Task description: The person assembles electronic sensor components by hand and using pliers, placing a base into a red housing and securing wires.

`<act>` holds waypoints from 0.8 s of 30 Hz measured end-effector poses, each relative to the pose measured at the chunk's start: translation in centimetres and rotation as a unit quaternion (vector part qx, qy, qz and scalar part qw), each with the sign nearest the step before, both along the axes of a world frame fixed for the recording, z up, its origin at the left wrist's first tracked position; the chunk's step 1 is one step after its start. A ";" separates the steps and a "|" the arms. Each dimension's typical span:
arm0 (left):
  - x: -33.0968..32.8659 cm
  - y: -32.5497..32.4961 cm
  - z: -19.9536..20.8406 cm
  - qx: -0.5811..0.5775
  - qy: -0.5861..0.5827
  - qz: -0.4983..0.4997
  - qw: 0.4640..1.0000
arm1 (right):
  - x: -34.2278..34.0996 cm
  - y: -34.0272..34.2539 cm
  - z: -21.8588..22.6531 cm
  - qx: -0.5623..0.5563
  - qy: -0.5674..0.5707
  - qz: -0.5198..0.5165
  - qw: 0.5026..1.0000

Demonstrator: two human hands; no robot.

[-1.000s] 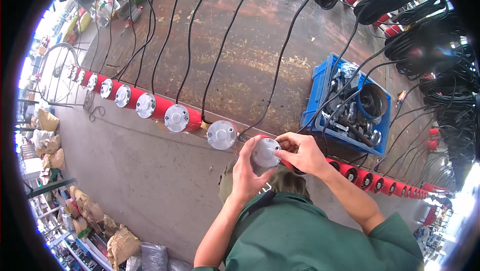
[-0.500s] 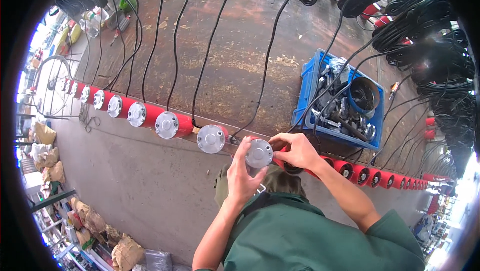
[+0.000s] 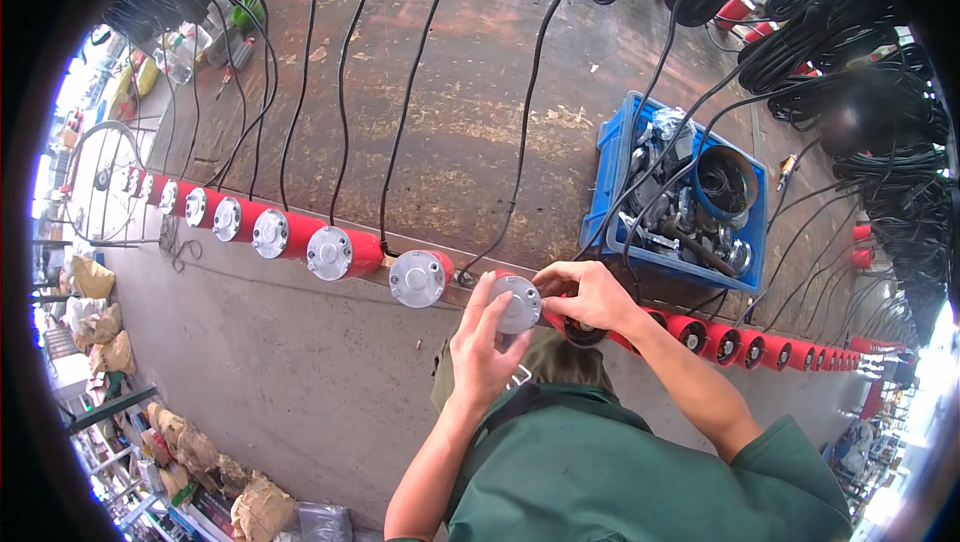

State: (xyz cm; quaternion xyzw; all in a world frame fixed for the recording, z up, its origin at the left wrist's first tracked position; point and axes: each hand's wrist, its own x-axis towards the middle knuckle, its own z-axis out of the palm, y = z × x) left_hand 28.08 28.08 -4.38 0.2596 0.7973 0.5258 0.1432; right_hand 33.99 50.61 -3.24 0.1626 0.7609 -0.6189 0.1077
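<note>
Silver cap between both hands' fingers

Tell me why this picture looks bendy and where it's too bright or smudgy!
In the head view, the fisheye lens makes the brown workbench look curved; white glare washes out both side rims; a blurry dark smudge veils black cable coils at right; the hands look fairly sharp.

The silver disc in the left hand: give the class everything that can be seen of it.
The silver disc is round and looks metallic, with small dark spots near its right rim. It faces the camera at the end of a red cylinder, beside the brown table's edge. The left hand holds it, fingers overlapping its left side; the right hand is at its right rim, contact unclear.
</note>
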 end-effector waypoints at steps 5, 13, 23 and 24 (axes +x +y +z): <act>-0.3 -0.6 -1.6 0.000 0.098 -0.022 0.995 | 0.1 0.4 -0.3 -0.020 -0.006 -0.003 1.000; -0.5 -0.7 -2.4 0.017 0.134 -0.040 0.990 | 0.3 0.7 2.5 0.062 0.026 -0.081 0.994; -0.1 1.0 -3.1 0.057 0.150 -0.031 0.987 | 12.9 20.9 -0.6 0.546 -0.331 -0.052 0.768; -0.2 1.4 -3.6 0.065 0.134 -0.035 0.988 | 13.1 21.5 -1.1 0.559 -0.355 -0.039 0.748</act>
